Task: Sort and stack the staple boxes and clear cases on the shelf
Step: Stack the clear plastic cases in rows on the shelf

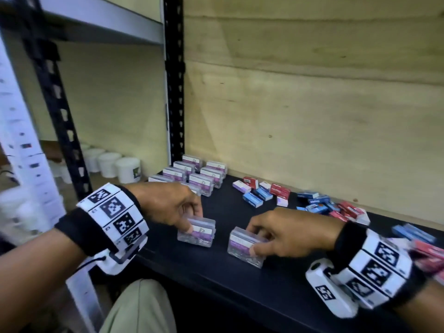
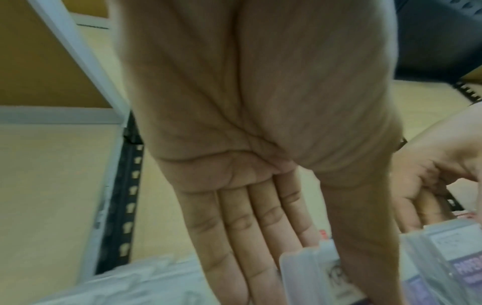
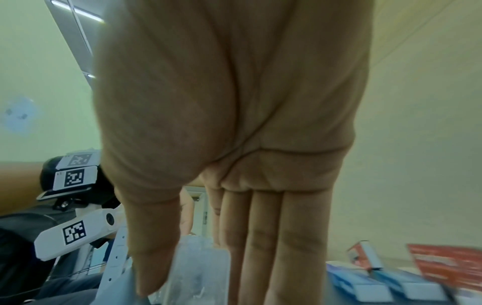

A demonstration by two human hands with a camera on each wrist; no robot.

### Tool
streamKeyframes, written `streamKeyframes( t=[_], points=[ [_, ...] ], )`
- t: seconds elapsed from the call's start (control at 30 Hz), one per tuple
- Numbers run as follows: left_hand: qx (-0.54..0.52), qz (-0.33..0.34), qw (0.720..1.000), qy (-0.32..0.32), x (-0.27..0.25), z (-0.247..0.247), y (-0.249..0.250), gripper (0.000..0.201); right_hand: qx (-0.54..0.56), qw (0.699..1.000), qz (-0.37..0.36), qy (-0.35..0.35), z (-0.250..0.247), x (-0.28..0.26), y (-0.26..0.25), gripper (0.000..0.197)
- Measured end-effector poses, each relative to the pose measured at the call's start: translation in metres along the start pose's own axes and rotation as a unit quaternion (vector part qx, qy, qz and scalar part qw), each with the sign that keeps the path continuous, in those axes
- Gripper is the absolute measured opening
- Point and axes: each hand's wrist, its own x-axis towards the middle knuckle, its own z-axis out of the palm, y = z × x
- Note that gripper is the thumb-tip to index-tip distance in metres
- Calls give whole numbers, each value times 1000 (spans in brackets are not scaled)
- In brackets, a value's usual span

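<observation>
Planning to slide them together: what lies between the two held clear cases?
Only bare black shelf between left case and right case, per the head view.

The black shelf [image 1: 240,272] carries clear cases [image 1: 199,175] and scattered red and blue staple boxes [image 1: 319,205].

Two clear cases with purple labels are seen low in the frame on the black shelf [image 1: 216,267]: left case [image 1: 196,233], right case [image 1: 246,247], apart, each gripped. Further clear cases [image 1: 199,175] are ranked in rows at centre. Red, blue and white staple boxes [image 1: 264,192] lie scattered centre right.
</observation>
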Motion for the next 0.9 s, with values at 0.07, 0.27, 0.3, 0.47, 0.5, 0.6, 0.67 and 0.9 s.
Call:
streamKeyframes(
  t=[0.07,0.27,0.3,0.47,0.5,0.6,0.67,0.9],
  points=[
    [5,-29,1000,3,-11,-4,-16,23,-5,1000,-17,-2,-1,17,-13,32],
    [29,-83,996,14,-26,-12,-52,28,-17,999,-46,-4,-4,53,-42,34],
    [28,-89,995,17,-28,-13,-58,28,-20,998,-51,-5,-6,59,-47,34],
    [25,-104,994,23,-32,-15,-78,28,-27,998,-63,-10,-9,78,-61,35],
    [25,-104,994,22,-32,-16,-80,27,-26,997,-65,-11,-9,81,-63,35],
    [33,-114,993,28,-32,-17,-86,26,-24,997,-71,-7,-8,90,-68,37],
    [45,-128,990,35,-33,-18,-89,27,-26,997,-73,-8,-7,96,-71,38],
    [68,-143,986,58,-34,-21,-97,29,-42,996,-81,19,-2,110,-79,49]
  ],
)
